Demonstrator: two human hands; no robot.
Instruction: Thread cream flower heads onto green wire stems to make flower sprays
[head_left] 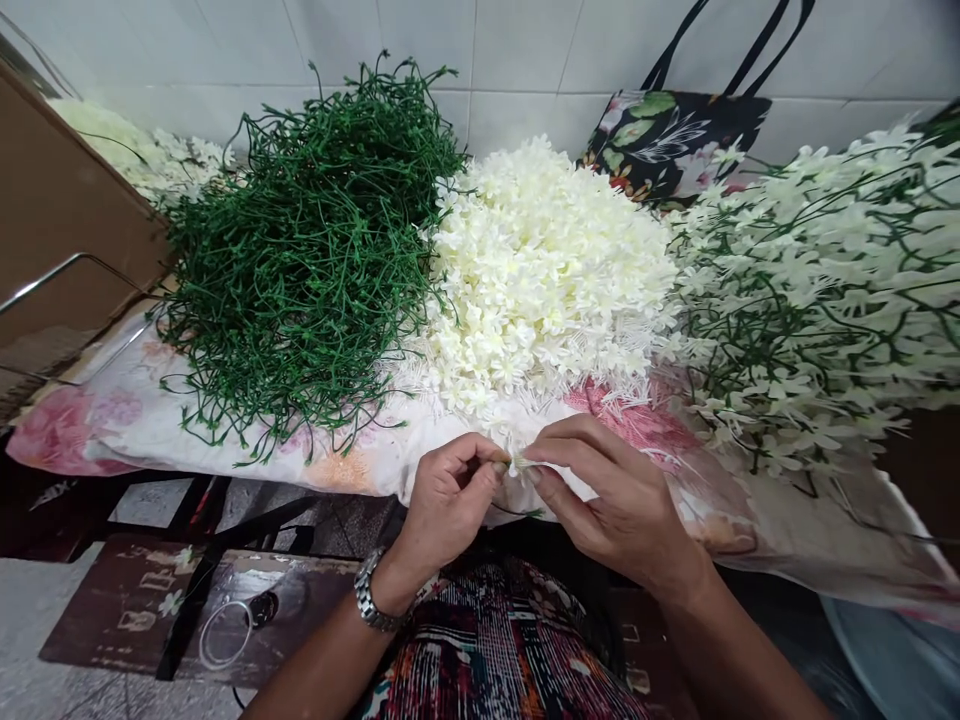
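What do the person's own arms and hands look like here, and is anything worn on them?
Both forearms are bare, with no sleeves or gloves in view. The left hand has a silver metal link-band watch at its wrist. The right hand and its wrist wear nothing visible.

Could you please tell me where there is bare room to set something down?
Bare cloth shows front-left, between the green stems and its front edge, and front-right, below the flowered sprigs. The middle is crowded: the white flower pile, with left hand and right hand pinching a small flower.
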